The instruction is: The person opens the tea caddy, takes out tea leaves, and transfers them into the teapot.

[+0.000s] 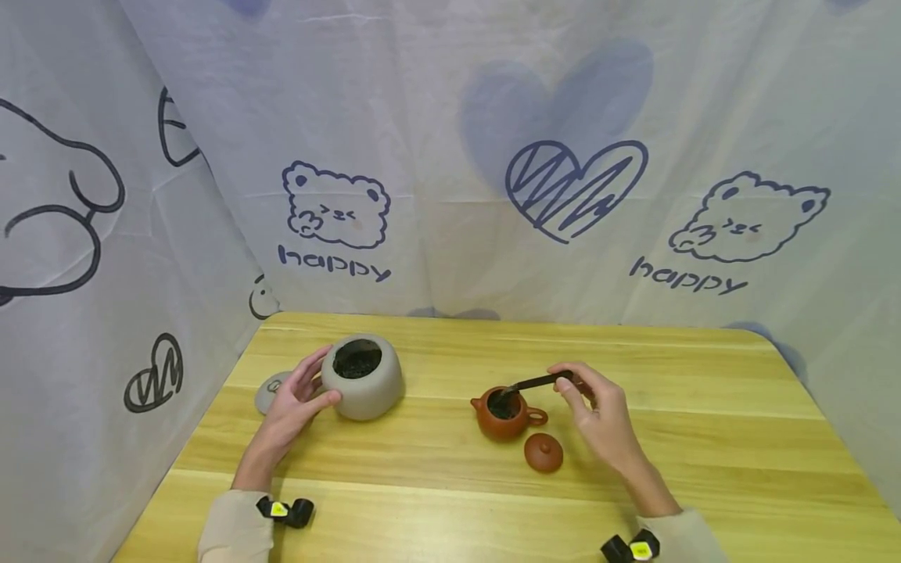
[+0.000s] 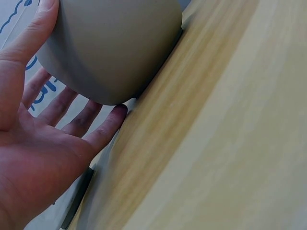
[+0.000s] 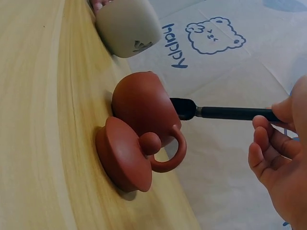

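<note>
A round grey jar (image 1: 376, 395) with dark, leaf-like contents stands at the left of the table. My left hand (image 1: 296, 403) holds its left side, thumb in front and fingers spread around behind. In the right hand (image 1: 601, 418) is the end of a slim black scoop (image 1: 538, 381), pinched between thumb and fingers. The scoop's head dips into the mouth of a small reddish-brown teapot (image 1: 495, 426), where dark leafy bits show. In the right wrist view the scoop's head (image 3: 183, 109) is partly hidden by the teapot's rim. The teapot's lid (image 1: 544, 454) lies beside it, knob up.
A flat grey lid (image 1: 266, 395) lies left of the jar, partly behind the left hand. The wooden table (image 1: 436, 500) ends at a pale cloth backdrop (image 1: 436, 156) with drawn bears and hearts. Each wrist carries a small black camera.
</note>
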A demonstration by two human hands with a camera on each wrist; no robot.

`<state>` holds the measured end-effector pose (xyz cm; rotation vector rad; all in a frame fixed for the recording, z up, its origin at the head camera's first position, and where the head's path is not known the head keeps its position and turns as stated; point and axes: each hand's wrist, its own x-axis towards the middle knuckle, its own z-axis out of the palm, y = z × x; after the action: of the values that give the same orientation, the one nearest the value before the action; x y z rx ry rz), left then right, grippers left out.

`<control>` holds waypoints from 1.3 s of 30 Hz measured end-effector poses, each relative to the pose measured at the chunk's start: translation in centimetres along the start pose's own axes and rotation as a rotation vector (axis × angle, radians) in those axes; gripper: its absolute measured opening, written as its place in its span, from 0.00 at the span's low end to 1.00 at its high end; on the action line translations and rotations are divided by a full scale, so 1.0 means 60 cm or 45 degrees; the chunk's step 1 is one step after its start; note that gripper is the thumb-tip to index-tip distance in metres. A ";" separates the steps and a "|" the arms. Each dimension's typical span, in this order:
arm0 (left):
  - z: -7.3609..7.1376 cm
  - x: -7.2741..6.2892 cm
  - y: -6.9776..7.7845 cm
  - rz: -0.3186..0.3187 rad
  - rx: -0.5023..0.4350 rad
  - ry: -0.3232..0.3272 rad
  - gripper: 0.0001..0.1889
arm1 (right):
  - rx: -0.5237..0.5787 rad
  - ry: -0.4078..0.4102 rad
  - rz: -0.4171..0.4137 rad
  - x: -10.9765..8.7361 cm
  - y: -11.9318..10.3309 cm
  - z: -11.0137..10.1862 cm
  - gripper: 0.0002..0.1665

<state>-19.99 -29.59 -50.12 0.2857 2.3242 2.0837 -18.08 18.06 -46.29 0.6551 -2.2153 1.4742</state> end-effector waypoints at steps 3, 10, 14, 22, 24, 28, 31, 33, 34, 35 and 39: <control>0.001 0.002 0.001 -0.003 0.004 -0.002 0.40 | 0.016 0.066 0.059 -0.001 0.000 -0.005 0.11; 0.004 0.006 -0.001 0.017 0.004 -0.024 0.40 | 0.122 0.211 0.297 -0.008 -0.001 -0.025 0.09; 0.004 0.005 0.000 0.018 0.000 -0.023 0.40 | 0.158 0.242 0.326 -0.017 0.005 -0.044 0.09; 0.003 0.003 0.001 0.006 0.007 -0.022 0.40 | 0.097 0.271 0.407 -0.044 0.024 -0.080 0.13; 0.002 0.002 0.001 0.005 0.012 -0.021 0.40 | 0.083 0.268 0.452 -0.051 0.028 -0.087 0.15; 0.002 0.002 0.000 -0.003 0.008 -0.020 0.40 | 0.031 0.246 0.526 -0.064 0.035 -0.100 0.17; 0.001 0.003 0.000 -0.001 -0.001 -0.021 0.40 | -0.005 0.237 0.562 -0.073 0.039 -0.107 0.18; 0.001 0.003 0.000 0.005 -0.002 -0.022 0.40 | -0.014 0.239 0.586 -0.079 0.041 -0.112 0.18; 0.000 0.003 0.000 0.008 -0.003 -0.020 0.40 | -0.021 0.238 0.595 -0.082 0.043 -0.114 0.19; 0.000 0.002 0.000 0.011 -0.002 -0.019 0.40 | -0.027 0.240 0.603 -0.085 0.044 -0.116 0.19; -0.001 0.001 0.002 0.013 0.001 -0.012 0.40 | -0.054 0.245 0.634 -0.098 0.050 -0.128 0.18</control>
<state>-20.03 -29.64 -49.99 0.3077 2.3237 2.0814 -14.53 27.13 -49.00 -0.0673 -2.3469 1.6246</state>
